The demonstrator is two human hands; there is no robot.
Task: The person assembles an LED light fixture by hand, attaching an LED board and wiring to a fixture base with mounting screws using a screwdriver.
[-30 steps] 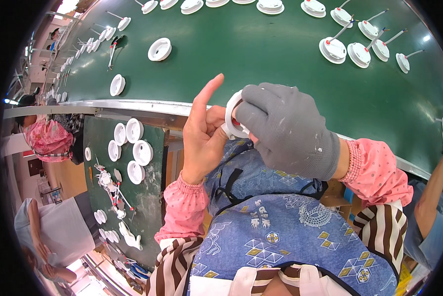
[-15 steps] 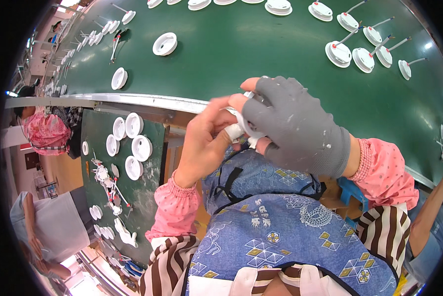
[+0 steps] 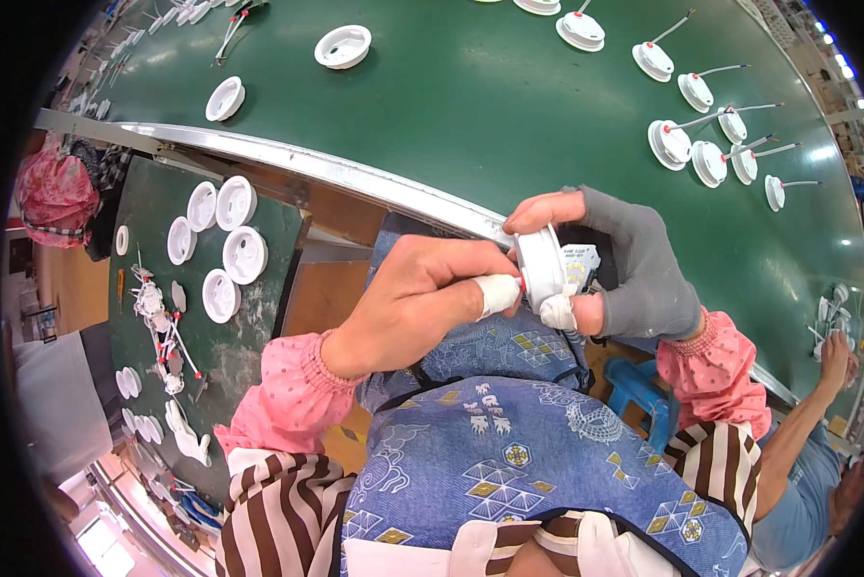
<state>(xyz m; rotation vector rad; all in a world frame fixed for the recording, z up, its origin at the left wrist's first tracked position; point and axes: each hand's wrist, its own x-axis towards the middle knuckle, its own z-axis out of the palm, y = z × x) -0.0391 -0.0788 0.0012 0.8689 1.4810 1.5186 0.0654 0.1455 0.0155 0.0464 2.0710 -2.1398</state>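
left hand (image 3: 422, 303): bare, taped fingertip pinching white round housing (image 3: 540, 267) | right hand (image 3: 624, 269): grey-gloved, grasping same housing | setting: green conveyor belt (image 3: 509, 106) beyond

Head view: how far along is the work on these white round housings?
Done, by the look of it: wired units lie in a group on the green belt. In hand: the left hand and the gloved right hand both grip one white round housing above the lap. Left: empty housings wait on the side tray, and two more on the belt lack wires.
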